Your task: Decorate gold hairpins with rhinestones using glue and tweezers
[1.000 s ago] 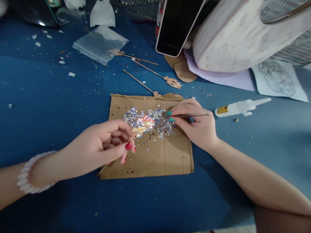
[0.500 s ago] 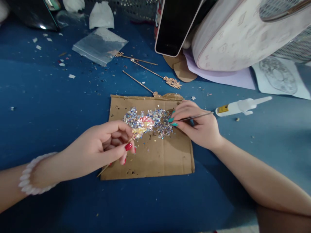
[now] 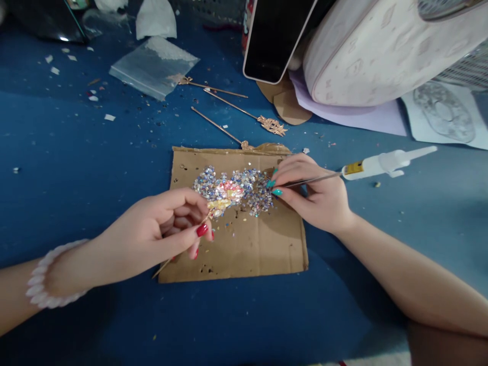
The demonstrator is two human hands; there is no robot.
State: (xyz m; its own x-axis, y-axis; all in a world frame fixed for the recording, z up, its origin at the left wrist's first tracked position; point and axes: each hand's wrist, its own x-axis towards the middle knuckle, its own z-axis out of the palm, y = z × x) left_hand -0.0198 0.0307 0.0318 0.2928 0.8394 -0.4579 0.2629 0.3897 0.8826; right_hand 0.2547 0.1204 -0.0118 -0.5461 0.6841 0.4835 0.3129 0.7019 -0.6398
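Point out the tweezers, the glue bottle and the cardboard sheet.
tweezers point(image 3: 316, 179): head view, on the bare metal shank behind the right hand's fingers.
glue bottle point(image 3: 375, 164): head view, on the white body, mid-length.
cardboard sheet point(image 3: 251, 249): head view, on a bare brown patch near its lower edge.

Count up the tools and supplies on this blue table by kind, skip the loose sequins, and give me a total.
Gold hair sticks: 4, three loose and one in the left hand
Tweezers in the right hand: 1
Glue bottle: 1
Cardboard sheet: 1
Plastic bag: 1
Total: 8
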